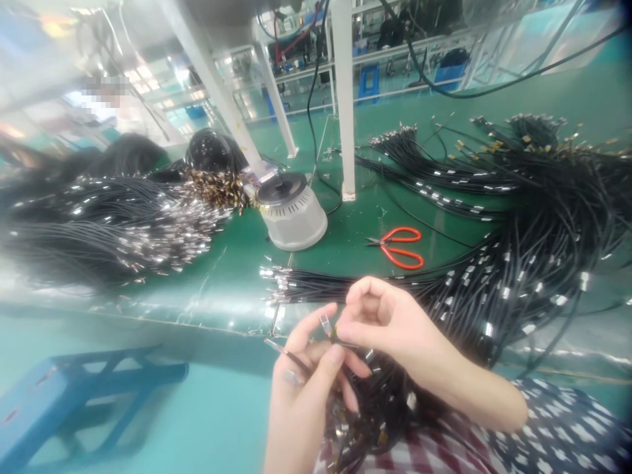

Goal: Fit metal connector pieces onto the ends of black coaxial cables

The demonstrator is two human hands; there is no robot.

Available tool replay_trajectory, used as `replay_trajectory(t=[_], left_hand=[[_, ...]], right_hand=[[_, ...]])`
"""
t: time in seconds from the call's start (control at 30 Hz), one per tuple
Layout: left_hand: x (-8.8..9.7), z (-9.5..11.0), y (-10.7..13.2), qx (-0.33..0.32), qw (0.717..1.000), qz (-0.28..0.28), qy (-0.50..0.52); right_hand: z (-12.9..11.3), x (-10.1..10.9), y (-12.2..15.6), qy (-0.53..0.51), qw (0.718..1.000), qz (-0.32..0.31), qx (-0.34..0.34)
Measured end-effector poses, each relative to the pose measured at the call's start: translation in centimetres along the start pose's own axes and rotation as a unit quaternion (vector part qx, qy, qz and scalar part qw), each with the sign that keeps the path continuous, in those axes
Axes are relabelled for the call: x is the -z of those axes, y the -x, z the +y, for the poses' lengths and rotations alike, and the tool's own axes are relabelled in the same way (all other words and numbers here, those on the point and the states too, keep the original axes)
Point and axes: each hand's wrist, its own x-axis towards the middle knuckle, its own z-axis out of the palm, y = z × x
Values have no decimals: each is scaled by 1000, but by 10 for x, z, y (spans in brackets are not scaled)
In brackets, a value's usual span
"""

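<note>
Both hands meet in front of my lap. My left hand [309, 378] pinches a thin black cable between thumb and fingers; a small shiny metal connector [324, 322] shows at the cable's end. Another dark cable end with a pale tip [274, 345] lies across the fingers of the same hand. The fingertips of my right hand [388, 316] are closed on the cable just beside the connector, and partly hide it. Under the hands, a bunch of black cables [380, 395] with metal fittings rests on my lap.
Orange-handled scissors [402, 249] and a grey round device with a dark top [296, 220] sit on the green table [355, 247]. Large cable piles lie left [99, 217] and right [533, 230]. White posts [348, 99] rise from the table. A blue stool [99, 388] stands lower left.
</note>
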Motion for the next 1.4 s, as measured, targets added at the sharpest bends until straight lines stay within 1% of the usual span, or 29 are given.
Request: replay_trajectory(t=[0.1,0.23,0.63,0.8,1.2,1.4], left_hand=[[0,1,0,7,1000,-5,2],[0,2,1,6,1000,-16,-7],[-1,3,3,7,1000,-24,-16],[-1,3,3,7,999,-27,-21],[-1,3,1,10,999,-41,-17],[0,2,2,7,999,-37,-10]], right_hand=[[0,-1,0,-3,1000,-3,-2],[-1,-3,1,8,1000,8,-1],[-2,-6,3,43,999,25,16],[-3,-6,4,44,999,21,21],[-5,-5,4,92,994,38,48],[-5,-5,3,80,995,35,47]])
